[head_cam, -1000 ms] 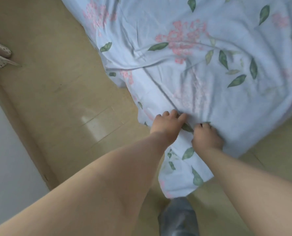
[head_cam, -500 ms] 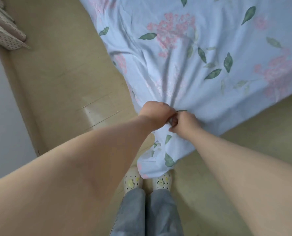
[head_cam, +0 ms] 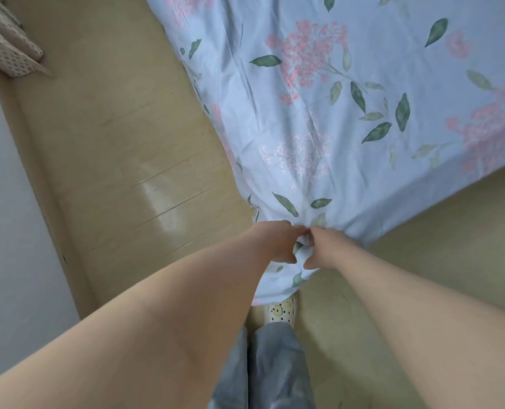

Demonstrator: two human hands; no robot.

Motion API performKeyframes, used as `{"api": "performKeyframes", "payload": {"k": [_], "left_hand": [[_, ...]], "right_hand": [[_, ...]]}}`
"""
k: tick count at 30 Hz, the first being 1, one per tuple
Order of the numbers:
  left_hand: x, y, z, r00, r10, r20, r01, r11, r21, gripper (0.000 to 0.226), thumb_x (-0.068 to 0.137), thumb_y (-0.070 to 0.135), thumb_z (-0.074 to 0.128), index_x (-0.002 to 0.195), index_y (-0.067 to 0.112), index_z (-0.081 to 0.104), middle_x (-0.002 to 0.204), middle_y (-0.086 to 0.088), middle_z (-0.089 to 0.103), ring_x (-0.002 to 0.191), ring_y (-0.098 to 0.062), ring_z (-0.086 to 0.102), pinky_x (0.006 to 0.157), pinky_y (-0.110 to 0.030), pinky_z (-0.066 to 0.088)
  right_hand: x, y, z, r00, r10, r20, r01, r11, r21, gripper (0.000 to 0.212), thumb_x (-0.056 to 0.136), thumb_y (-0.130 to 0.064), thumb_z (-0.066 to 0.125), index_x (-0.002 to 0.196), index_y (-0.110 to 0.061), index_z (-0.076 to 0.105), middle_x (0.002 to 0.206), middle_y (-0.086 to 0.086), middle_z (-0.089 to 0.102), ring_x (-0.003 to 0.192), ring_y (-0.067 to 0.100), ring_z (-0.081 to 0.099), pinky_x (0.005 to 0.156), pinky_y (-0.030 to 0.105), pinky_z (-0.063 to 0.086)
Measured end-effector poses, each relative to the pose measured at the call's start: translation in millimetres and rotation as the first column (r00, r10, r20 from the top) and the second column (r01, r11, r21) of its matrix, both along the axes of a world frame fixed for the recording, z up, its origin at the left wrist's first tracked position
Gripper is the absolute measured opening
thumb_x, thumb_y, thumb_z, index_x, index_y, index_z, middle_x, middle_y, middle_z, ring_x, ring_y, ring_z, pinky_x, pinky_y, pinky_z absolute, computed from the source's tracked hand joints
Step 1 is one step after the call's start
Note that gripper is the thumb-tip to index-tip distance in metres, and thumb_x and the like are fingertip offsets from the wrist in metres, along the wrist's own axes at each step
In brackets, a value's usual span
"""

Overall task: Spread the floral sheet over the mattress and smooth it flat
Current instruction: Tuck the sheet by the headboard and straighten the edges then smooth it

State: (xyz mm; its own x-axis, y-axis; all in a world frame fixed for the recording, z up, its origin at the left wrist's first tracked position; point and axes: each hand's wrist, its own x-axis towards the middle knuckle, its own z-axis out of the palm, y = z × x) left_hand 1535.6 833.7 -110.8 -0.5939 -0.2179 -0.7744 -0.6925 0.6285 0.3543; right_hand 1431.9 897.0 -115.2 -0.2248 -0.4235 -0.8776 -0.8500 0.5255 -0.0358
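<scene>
Floral sheet (head_cam: 319, 128) lies spread wide in front of you, with folds running to its near corner. Your left hand (head_cam: 277, 242) and your right hand (head_cam: 326, 247) both clutch this bunched corner, the hands touching, above the wooden floor (head_cam: 112, 143) and your spotted shoe (head_cam: 279, 309)

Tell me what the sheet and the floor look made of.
The sheet looks like thin woven cloth, probably cotton, with a matte finish; soft creases fan out from the corner that the left hand and right hand grip. The floor looks like wood-pattern planks, laminate or vinyl, can't tell which; it is glossy, with straight seams and a bright glare patch.
</scene>
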Motion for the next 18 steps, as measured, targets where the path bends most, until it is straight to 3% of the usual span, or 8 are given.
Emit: {"api": "performKeyframes", "payload": {"k": [5,10,15,18], "left_hand": [[-8,-18,26,0.995,0.094,-0.027,-0.095,0.994,-0.055,0.050,0.096,0.024,0.047,0.144,0.028,0.033,0.139,-0.005,0.045,0.127,-0.027,0.047,0.093,-0.036,0.044],[-23,-46,81,0.990,0.124,-0.070,-0.135,0.975,-0.178,0.039,0.098,0.026,0.043,0.137,0.024,0.041,0.131,-0.004,0.048,0.115,-0.025,0.054,0.076,-0.029,0.040],[-22,-72,148,0.989,0.105,-0.105,-0.129,0.958,-0.256,0.036,0.097,0.028,0.044,0.132,0.023,0.046,0.131,-0.003,0.051,0.118,-0.024,0.053,0.085,-0.031,0.044],[-21,-85,200,0.985,0.101,-0.138,-0.140,0.938,-0.316,0.037,0.097,0.031,0.044,0.134,0.026,0.045,0.134,0.001,0.051,0.121,-0.021,0.052,0.092,-0.032,0.044]], "right_hand": [[-6,-19,18,0.988,-0.150,0.021,0.151,0.987,-0.055,0.037,0.087,-0.033,0.056,0.120,-0.016,0.056,0.123,0.006,0.059,0.113,0.028,0.057,0.091,0.033,0.047],[-17,-46,70,0.946,-0.320,0.047,0.322,0.920,-0.225,0.030,0.090,-0.029,0.051,0.117,-0.016,0.056,0.108,0.006,0.058,0.095,0.026,0.056,0.079,0.030,0.045],[-15,-68,142,0.935,-0.351,0.043,0.347,0.885,-0.309,0.020,0.092,-0.028,0.048,0.105,-0.015,0.054,0.088,0.001,0.051,0.074,0.020,0.053,0.070,0.028,0.040],[-15,-84,193,0.941,-0.338,0.017,0.318,0.865,-0.388,0.015,0.092,-0.026,0.048,0.100,-0.015,0.052,0.093,0.003,0.050,0.081,0.024,0.052,0.065,0.027,0.037]]}}
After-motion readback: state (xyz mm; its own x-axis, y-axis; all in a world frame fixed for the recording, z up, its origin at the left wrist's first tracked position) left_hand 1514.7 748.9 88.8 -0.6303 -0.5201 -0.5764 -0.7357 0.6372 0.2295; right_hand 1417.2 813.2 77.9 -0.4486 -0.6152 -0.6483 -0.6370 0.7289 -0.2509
